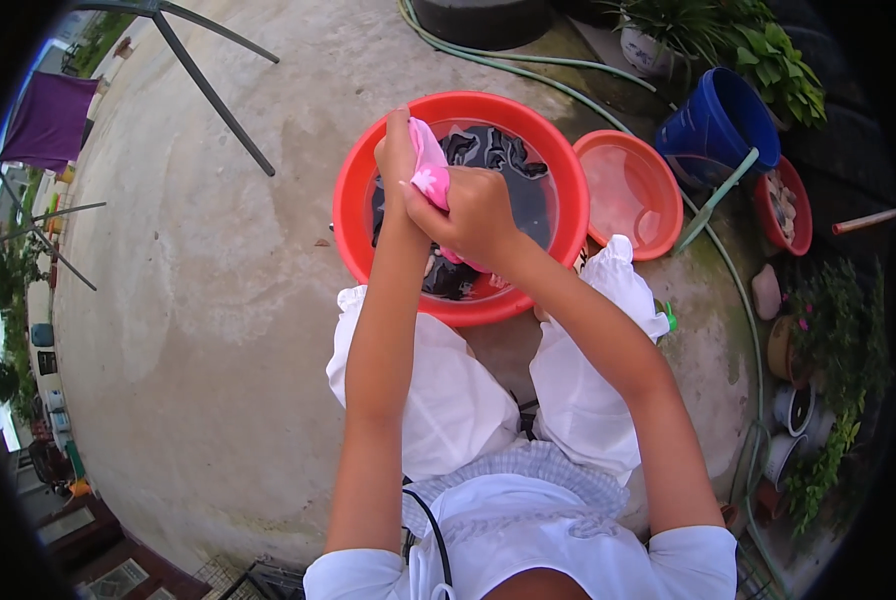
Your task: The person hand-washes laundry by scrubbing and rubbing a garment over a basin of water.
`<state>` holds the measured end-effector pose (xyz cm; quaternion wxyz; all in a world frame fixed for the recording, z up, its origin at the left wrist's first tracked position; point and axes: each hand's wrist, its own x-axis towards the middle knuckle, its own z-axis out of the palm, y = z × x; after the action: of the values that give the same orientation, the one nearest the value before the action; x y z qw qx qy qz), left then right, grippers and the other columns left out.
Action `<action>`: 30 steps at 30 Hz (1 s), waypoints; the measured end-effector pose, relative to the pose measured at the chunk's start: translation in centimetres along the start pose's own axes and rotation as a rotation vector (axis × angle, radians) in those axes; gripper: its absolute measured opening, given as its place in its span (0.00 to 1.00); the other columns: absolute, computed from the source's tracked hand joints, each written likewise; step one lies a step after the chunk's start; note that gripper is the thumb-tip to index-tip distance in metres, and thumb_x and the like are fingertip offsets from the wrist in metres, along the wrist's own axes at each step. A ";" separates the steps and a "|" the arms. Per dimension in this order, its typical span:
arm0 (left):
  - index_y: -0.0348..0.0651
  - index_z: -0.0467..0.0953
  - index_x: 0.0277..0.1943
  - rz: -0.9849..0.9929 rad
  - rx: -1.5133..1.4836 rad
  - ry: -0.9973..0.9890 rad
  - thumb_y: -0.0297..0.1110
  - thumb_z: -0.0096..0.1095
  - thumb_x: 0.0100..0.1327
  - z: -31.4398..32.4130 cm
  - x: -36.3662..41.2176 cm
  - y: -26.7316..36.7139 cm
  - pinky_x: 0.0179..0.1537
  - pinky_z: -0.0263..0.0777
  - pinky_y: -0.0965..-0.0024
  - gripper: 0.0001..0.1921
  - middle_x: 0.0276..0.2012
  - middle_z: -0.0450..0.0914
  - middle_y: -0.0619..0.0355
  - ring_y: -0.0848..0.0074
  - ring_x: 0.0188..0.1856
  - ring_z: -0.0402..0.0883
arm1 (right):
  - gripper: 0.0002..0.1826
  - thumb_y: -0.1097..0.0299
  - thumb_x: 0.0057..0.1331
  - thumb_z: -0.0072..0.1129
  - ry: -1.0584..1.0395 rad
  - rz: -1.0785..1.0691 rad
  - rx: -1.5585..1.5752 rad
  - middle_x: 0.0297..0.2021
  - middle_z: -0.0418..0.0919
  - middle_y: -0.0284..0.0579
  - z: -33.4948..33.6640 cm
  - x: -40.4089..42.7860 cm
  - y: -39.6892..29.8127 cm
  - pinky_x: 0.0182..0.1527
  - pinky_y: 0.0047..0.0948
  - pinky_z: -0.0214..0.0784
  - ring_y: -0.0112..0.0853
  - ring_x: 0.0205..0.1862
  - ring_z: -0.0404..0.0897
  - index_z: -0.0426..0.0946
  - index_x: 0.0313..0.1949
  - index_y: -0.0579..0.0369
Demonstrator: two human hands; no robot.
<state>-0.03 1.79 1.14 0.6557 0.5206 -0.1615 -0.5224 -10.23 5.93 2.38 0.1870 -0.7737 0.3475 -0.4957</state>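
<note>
A large red plastic basin (354, 225) holds dark water with black cloth (452, 277) in it. Above it, my left hand (397, 157) and my right hand (478, 210) grip a pink cloth item (431, 180) with a white flower pattern. The right hand is closed round its lower part, and the left is at its upper part, partly turned away from view. More pink cloth hangs or lies below the right hand, near the water; whether it is the same piece I cannot tell.
Right of the basin are a smaller orange-red basin (628, 195) with water, a blue bucket (718, 127), and a small red bowl (784, 210). A green hose (740, 289) runs along the concrete ground (215, 315). Potted plants stand at right; a metal stand (212, 94) is at upper left.
</note>
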 end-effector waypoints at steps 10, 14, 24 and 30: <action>0.39 0.73 0.28 0.186 0.062 -0.195 0.41 0.48 0.66 3.4 -4.9 -2.2 0.25 0.60 0.78 0.16 0.22 0.70 0.67 0.88 0.23 0.65 | 0.21 0.59 0.63 0.52 0.326 0.498 0.291 0.12 0.71 0.52 -1.1 3.1 4.5 0.20 0.36 0.60 0.39 0.14 0.72 0.71 0.18 0.64; 0.40 0.75 0.31 0.152 0.105 -0.248 0.41 0.49 0.66 3.0 -4.8 -1.4 0.27 0.62 0.79 0.15 0.25 0.73 0.67 0.88 0.26 0.68 | 0.20 0.59 0.63 0.51 0.304 0.502 0.290 0.13 0.71 0.51 -0.8 2.9 4.0 0.20 0.36 0.60 0.38 0.14 0.72 0.72 0.20 0.63; 0.47 0.70 0.26 -0.166 -0.083 -0.180 0.44 0.46 0.65 -0.4 -0.1 -0.6 0.21 0.60 0.77 0.15 0.16 0.65 0.66 0.84 0.19 0.65 | 0.17 0.63 0.53 0.60 0.041 -0.225 -0.035 0.11 0.69 0.48 -0.1 0.3 -0.4 0.18 0.34 0.63 0.41 0.14 0.71 0.68 0.13 0.56; 0.42 0.71 0.24 0.003 -0.135 -0.170 0.40 0.48 0.66 3.7 -4.2 -1.6 0.23 0.61 0.77 0.16 0.19 0.70 0.66 0.86 0.21 0.67 | 0.18 0.62 0.60 0.53 0.232 0.500 0.174 0.14 0.72 0.49 -0.9 3.0 4.2 0.21 0.33 0.61 0.38 0.14 0.71 0.70 0.16 0.61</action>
<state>-5.35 3.66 2.63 0.6741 0.4288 -0.1817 -0.5734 -11.71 0.85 2.02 0.3282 -0.5831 0.5028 -0.5472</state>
